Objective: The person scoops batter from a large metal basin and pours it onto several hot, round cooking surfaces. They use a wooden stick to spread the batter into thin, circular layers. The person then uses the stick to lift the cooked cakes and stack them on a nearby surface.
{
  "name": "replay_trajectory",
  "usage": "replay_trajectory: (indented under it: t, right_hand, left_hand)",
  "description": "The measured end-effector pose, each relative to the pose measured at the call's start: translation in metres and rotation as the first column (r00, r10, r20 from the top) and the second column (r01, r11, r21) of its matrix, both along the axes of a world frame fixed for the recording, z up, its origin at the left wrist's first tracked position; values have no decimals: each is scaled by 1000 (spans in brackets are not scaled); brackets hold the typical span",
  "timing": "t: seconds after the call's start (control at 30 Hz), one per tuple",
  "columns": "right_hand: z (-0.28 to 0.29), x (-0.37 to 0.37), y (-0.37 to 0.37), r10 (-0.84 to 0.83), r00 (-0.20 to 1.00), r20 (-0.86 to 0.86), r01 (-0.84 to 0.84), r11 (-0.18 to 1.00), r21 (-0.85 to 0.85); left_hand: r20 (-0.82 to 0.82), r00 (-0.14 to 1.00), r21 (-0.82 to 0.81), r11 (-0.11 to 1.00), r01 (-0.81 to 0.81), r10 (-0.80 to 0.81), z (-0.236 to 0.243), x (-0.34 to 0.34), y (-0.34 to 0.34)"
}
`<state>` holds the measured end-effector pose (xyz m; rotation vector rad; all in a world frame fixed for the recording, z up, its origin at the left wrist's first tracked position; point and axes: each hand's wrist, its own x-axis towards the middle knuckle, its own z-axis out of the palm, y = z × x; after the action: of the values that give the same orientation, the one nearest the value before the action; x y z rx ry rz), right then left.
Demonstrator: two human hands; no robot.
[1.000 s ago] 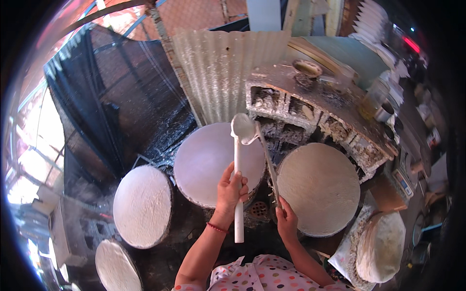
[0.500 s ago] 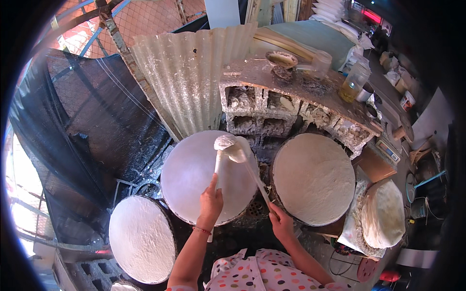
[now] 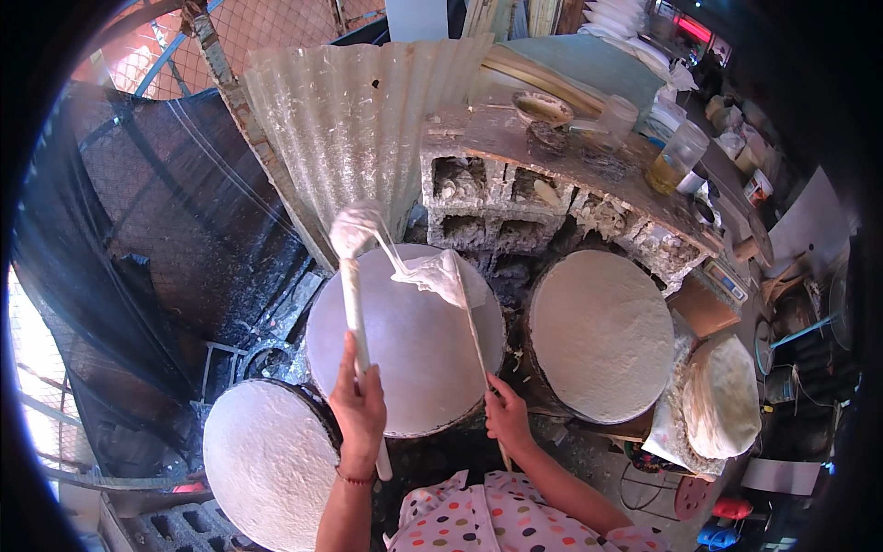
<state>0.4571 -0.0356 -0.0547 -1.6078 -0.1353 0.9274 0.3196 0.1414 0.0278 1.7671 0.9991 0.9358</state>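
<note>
My left hand (image 3: 361, 409) is closed around a thick white stick (image 3: 354, 304), held upright with a lump of wet white dough (image 3: 352, 230) on its far end. A thinner stick (image 3: 475, 340) is in the closed fingers of my right hand (image 3: 508, 420), its tip coated in sagging dough (image 3: 434, 274). Stretchy strands run between the two masses. Both hang over the round middle griddle (image 3: 395, 368), whose surface is smooth and greyish. Rough pale layers cover the right griddle (image 3: 602, 339) and the left griddle (image 3: 269, 465).
Behind the griddles stands a crusted concrete block ledge (image 3: 552, 216) with a bowl (image 3: 543, 108) and a jar of yellow liquid (image 3: 676, 158). Corrugated metal sheet (image 3: 336, 129) rises at the back left. At the right lies a stack of thin round sheets (image 3: 722, 396).
The dough-tipped sticks have drawn apart, stretching dough between them. My left hand moved left with the thick stick raised; my right hand shifted slightly left.
</note>
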Motion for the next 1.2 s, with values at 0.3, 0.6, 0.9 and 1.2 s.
replay_trajectory:
  t: [0.3, 0.6, 0.9, 1.2]
  right_hand:
    - [11, 3, 53, 409, 513, 754, -162, 909, -383]
    - [-7, 19, 38, 169, 649, 742, -143, 985, -100]
    - [7, 6, 100, 504, 590, 631, -322, 863, -389]
    - [6, 55, 61, 302, 627, 718, -229, 952, -201]
  left_hand:
    - [245, 962, -224, 958, 178, -121, -15, -16, -41]
    - [431, 900, -657, 709, 257, 74, -12, -20, -44]
    - [656, 741, -573, 733, 365, 144, 26, -8, -33]
    - [622, 696, -770, 442, 460, 359, 4, -21, -40]
